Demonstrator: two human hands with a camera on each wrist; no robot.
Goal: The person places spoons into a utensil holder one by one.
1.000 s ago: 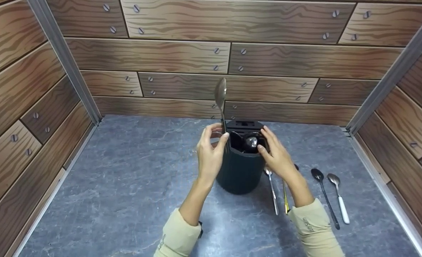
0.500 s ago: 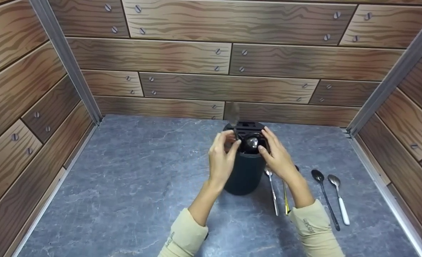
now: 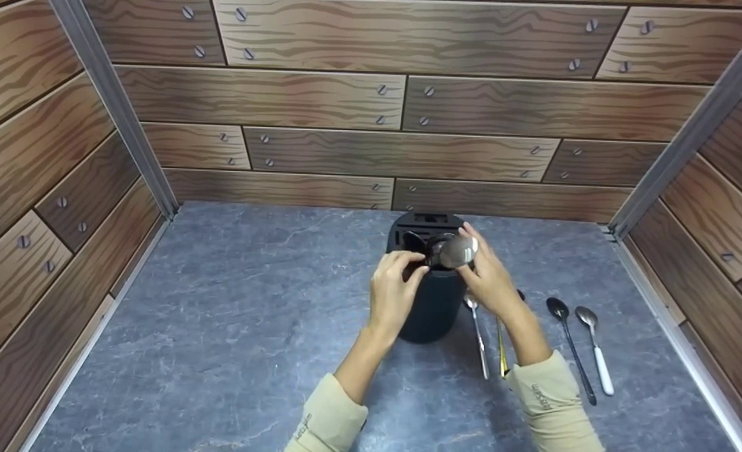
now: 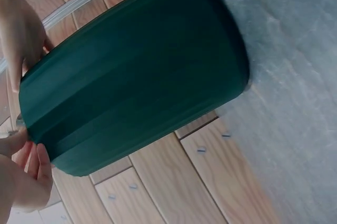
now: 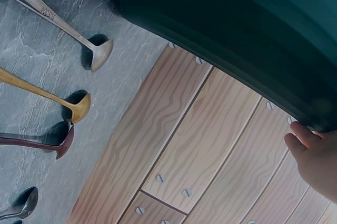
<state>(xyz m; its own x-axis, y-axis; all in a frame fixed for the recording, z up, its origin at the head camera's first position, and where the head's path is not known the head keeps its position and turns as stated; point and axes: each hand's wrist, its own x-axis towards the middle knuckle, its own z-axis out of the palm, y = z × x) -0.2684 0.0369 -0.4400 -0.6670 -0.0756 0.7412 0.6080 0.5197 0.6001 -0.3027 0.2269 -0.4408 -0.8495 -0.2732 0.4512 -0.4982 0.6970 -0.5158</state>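
Left hand [image 3: 395,290]: is pinching at the rim of the dark green holder [image 3: 430,295], mid-table.
Right hand [image 3: 487,276]: is gripping a steel spoon [image 3: 459,251] over the holder's slots.
Doing it well: judging by eye, keeping the handle vertical, the holder steadied.
Beside: four spoons [image 3: 570,339] are lying right.

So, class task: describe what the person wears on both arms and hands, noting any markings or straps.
Both hands are bare: left hand, right hand. Each forearm ends in a pale beige long sleeve pushed back from the wrist: left sleeve, right sleeve. Small dark lettering runs along each sleeve near the cuff; it is too small to read. A dark strap shows beneath the left sleeve.
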